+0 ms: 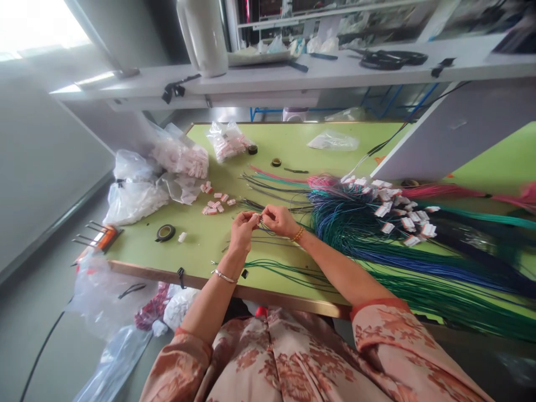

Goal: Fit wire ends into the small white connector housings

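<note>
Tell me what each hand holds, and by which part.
The left hand pinches a small pale piece, apparently a connector, by its body between thumb and fingers. The right hand is beside it; whatever it may grip is too small to tell.

Small pc (255,219) btwn left hand (244,230) & right hand (280,222): mostly hidden by fingers, too small to ID. Near green wires (288,270) partly hidden under right forearm (347,268). Blue wires (419,268) cut off at right edge; red bundle (517,198), far right, blurred & cut off too. White jug (205,39) on shelf (268,79): top cut off. Knotted bag (138,198), left: contents unclear. Window (37,28), far left: cut off, washed out. Both sleeves (410,346) cut off, near edge.
</note>
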### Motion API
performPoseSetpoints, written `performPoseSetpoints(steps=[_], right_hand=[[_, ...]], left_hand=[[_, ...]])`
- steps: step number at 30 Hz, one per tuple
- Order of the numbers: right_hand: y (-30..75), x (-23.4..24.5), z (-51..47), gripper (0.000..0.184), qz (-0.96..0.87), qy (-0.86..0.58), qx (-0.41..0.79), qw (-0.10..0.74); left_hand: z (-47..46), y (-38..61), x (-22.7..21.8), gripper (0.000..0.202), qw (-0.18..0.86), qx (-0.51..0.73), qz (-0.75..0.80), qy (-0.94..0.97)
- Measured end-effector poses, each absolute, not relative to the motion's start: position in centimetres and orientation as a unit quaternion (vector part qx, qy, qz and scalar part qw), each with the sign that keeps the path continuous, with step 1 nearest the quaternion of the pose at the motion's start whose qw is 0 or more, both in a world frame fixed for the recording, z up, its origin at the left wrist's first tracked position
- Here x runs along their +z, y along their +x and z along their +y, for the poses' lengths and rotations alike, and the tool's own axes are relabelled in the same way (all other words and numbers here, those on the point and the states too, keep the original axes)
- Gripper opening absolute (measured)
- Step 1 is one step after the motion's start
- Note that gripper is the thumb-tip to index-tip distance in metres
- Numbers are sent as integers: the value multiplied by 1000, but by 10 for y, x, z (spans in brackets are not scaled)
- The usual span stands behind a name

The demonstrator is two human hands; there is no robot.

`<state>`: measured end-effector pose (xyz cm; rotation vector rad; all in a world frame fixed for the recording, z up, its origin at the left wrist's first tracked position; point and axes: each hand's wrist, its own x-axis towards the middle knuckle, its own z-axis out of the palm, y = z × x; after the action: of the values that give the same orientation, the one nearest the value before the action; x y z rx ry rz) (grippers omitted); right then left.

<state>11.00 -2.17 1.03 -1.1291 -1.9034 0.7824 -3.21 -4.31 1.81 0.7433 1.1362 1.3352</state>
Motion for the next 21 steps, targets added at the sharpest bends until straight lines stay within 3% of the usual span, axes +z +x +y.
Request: performPoseSetpoints(steps=[4,7,14,21], right_hand=[[127,28,4,23,-749,-418,331,393],[143,39,48,24,-731,-479,282,396],[159,27,144,18,-685,-694,132,179],[153,1,168,20,-685,-713,117,98]], left_hand=[[-30,-32,28,32,600,571,472,303],[-19,-26,28,32,616,578,452,286],[-6,-21,15,36,631,588,435,257],[-6,-26,12,37,642,580,433,254]])
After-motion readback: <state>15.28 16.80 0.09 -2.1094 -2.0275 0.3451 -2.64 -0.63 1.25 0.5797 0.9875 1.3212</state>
